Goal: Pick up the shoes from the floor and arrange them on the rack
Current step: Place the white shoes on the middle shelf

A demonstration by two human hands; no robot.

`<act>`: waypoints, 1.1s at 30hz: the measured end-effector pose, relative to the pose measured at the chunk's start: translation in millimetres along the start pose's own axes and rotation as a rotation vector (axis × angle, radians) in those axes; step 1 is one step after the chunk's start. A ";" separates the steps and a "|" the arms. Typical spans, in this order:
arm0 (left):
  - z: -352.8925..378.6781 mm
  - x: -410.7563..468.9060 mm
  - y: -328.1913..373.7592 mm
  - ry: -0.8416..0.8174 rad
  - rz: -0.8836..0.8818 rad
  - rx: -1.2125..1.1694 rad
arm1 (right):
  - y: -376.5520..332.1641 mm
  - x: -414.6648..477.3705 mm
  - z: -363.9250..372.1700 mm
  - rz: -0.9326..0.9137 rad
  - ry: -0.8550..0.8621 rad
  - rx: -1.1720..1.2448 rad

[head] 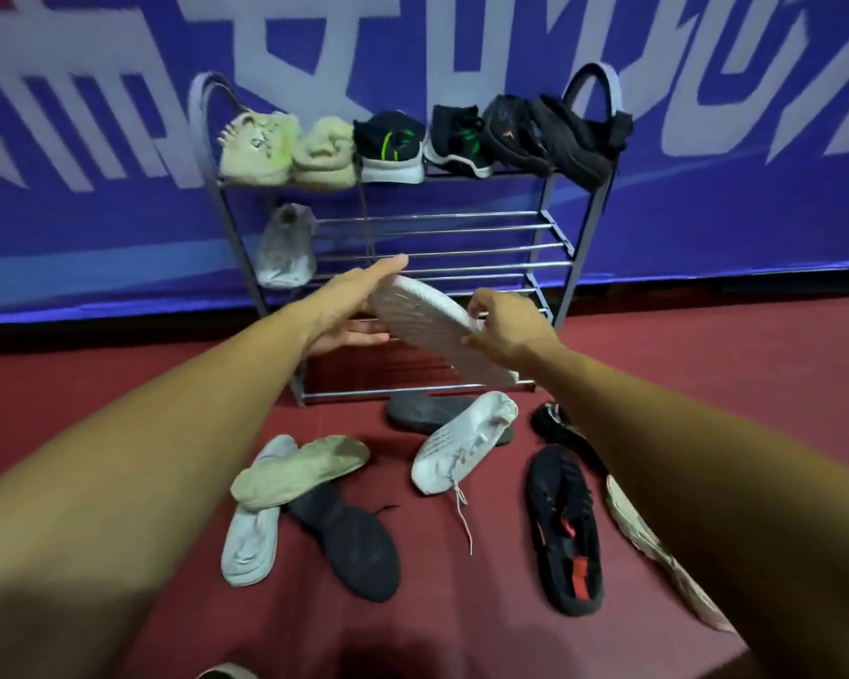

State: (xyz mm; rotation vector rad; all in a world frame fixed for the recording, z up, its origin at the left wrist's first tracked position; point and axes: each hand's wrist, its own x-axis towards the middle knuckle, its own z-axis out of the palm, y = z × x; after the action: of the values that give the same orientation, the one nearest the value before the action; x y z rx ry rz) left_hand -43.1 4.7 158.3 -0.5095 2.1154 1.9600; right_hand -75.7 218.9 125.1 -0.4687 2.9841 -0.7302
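Observation:
A white shoe [427, 325] is held sole-up in front of the metal rack [555, 237], at the height of its lower shelves. My left hand [349, 311] cups its toe end and my right hand [506, 325] pinches its heel end. The top shelf holds two fuzzy cream slippers [285, 149], two black sneakers [427, 144] and two dark shoes [555, 134]. One white shoe [285, 247] sits at the left of the second shelf. On the floor lie a white sneaker [461, 443], a beige shoe [300, 472], a pale blue shoe [251, 541] and several black shoes [564, 531].
The floor is a dark red mat [461, 605]. A blue banner wall [707, 213] stands right behind the rack. Another worn pale shoe [658, 551] lies partly under my right forearm. A dark sole [432, 411] rests at the rack's foot.

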 end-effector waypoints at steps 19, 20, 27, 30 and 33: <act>-28.3 36.2 -5.3 0.209 -0.080 -0.449 | -72.9 38.3 8.7 -0.042 0.047 0.285; -35.2 38.1 -7.8 0.224 -0.097 -0.455 | -68.5 41.5 9.5 0.042 0.065 0.323; -55.9 46.3 -15.5 0.197 -0.121 -0.471 | -46.0 32.7 42.4 0.462 -0.482 0.633; -60.7 50.1 -13.7 0.154 -0.080 -0.509 | -50.6 37.6 43.6 0.467 -0.505 0.798; -63.8 48.1 -12.7 0.112 -0.083 -0.426 | -62.0 44.7 41.0 0.471 -0.366 0.894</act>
State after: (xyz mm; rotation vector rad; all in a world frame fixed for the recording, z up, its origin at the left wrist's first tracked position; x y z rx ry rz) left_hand -77.3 -64.4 134.0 -0.7821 1.6956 2.3890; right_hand -96.7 135.0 118.7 0.1385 2.0068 -1.5414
